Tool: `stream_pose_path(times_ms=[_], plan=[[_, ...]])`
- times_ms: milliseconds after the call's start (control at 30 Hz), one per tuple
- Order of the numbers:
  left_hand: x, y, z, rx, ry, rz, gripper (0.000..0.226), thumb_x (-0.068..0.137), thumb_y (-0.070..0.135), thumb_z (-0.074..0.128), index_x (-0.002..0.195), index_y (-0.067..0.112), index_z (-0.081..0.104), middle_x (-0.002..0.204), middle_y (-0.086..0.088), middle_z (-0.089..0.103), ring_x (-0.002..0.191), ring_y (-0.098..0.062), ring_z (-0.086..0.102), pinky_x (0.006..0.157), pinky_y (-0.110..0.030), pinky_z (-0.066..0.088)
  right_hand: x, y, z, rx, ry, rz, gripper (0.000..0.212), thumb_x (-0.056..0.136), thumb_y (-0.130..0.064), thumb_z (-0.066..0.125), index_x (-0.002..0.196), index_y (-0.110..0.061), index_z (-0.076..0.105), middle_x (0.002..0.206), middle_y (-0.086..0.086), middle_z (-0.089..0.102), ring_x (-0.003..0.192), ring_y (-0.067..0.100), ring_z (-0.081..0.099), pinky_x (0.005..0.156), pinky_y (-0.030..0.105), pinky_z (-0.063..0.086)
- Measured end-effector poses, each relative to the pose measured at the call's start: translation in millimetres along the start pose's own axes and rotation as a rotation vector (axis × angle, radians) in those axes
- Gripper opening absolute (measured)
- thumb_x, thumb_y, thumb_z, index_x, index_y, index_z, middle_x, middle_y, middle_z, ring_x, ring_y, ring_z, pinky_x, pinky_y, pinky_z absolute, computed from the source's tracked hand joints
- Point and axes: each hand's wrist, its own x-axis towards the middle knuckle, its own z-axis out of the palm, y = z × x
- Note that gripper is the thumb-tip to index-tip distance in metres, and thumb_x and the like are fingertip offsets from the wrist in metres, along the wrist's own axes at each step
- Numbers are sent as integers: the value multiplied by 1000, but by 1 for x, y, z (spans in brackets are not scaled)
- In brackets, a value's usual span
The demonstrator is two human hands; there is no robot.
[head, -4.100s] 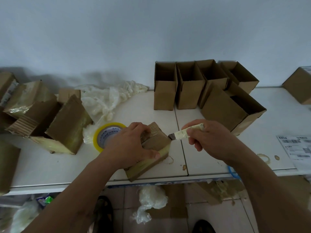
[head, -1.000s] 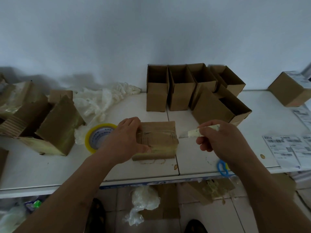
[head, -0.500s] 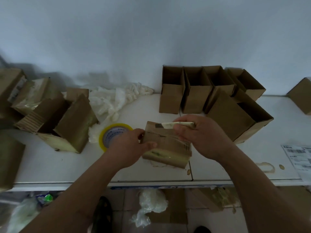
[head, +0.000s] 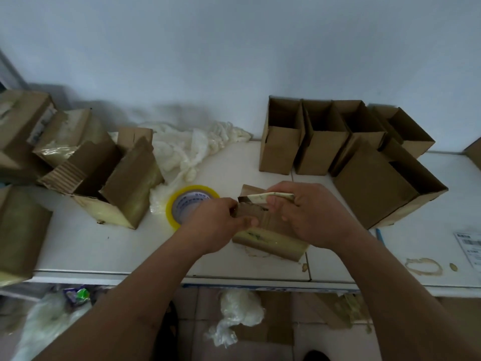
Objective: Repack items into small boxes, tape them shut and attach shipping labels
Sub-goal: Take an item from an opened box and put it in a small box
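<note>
Now | right hand (head: 309, 217) grips knife (head: 263, 198), moved onto taped box (head: 270, 241) | left hand (head: 213, 225) still pinches flap

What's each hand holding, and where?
Right hand grips the knife by its handle, blade on the box. Left hand pinches the box's left end.

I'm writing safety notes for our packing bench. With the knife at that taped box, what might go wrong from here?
1. The knife blade points at the left hand, which grips the taped box right beside the cut; a slip could nick the fingers.
2. The blade could go deep and damage whatever is inside, which is hidden.
3. The box lies near the table edge; a hard pull might drag it off.
</note>
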Motion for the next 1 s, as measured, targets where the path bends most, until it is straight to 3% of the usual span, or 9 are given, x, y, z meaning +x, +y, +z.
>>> stream_pose_path(times_ms=[167, 533, 633, 733, 1000], plan=[[-1, 1, 2, -23, -4, 7, 37, 88, 49, 66, 106, 17, 65, 92, -4, 68, 82, -20, 65, 79, -41, 54, -2, 2, -4, -90, -15, -27, 24, 101, -35, 48, 113, -31, 69, 81, -13, 65, 68, 1, 56, 59, 17, 38], [-2, 1, 2, -80, -10, -38, 38, 87, 53, 65, 100, 17, 63, 93, -5, 68, 85, -20, 66, 81, -43, 55, -16, 17, -23, -189, -61, 15, 23, 101, -33, 47, 111, -31, 68, 72, -12, 59, 57, 2, 50, 53, 18, 37], [-2, 1, 3, -89, -6, -48, 41, 87, 54, 65, 102, 17, 63, 96, -4, 67, 87, -20, 66, 84, -44, 56, -24, 30, -31, -237, -120, 71, 19, 101, -32, 46, 95, -38, 63, 71, -11, 58, 61, 4, 50, 56, 20, 38], [-1, 1, 2, -91, -17, -59, 43, 86, 55, 65, 103, 15, 62, 98, -6, 67, 89, -22, 66, 85, -45, 55, -35, 40, -40, -245, -136, 105, 30, 101, -31, 47, 73, -42, 50, 67, -11, 55, 58, 5, 48, 55, 17, 36], [2, 1, 2, -113, 1, -74, 44, 85, 54, 67, 111, 19, 63, 99, 0, 67, 89, -19, 66, 84, -42, 56, -53, 47, -54, -182, -91, 134, 33, 101, -29, 47, 71, -43, 49, 67, -13, 57, 60, 5, 49, 56, 15, 36]])
